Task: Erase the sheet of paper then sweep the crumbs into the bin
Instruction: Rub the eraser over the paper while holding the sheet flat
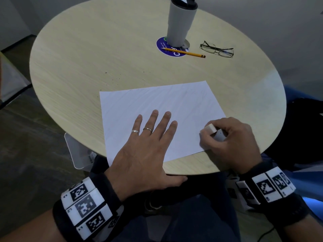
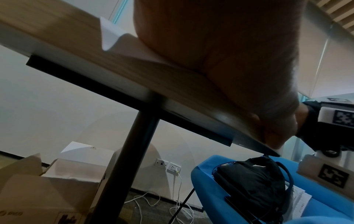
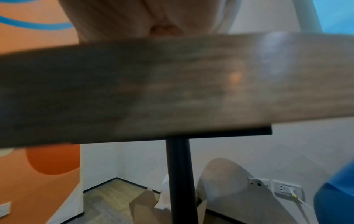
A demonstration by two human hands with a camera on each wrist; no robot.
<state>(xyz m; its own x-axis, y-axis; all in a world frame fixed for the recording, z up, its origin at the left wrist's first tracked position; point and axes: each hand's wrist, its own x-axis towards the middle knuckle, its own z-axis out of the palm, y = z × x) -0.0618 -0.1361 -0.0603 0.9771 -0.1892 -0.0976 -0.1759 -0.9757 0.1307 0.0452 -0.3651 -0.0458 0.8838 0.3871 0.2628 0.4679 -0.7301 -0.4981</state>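
A white sheet of paper (image 1: 157, 116) lies on the round wooden table (image 1: 87, 58) near its front edge. My left hand (image 1: 148, 142) lies flat on the sheet with fingers spread, thumb over the table edge. My right hand (image 1: 225, 138) grips a white eraser (image 1: 215, 131) at the sheet's right edge, pressing it to the paper. Dark crumbs (image 1: 118, 78) are scattered on the table beyond the sheet. A white bin (image 1: 76, 151) stands below the table's front left edge. The left wrist view shows the sheet's corner (image 2: 109, 34) under my palm (image 2: 229, 53).
A grey tumbler (image 1: 180, 21) stands on a blue round coaster (image 1: 162, 48) at the far side. A yellow pencil (image 1: 185, 52) and folded glasses (image 1: 217, 49) lie beside it. Under the table are a black post (image 2: 130, 159), cardboard boxes (image 2: 47, 189) and a blue seat with a black bag (image 2: 252, 181).
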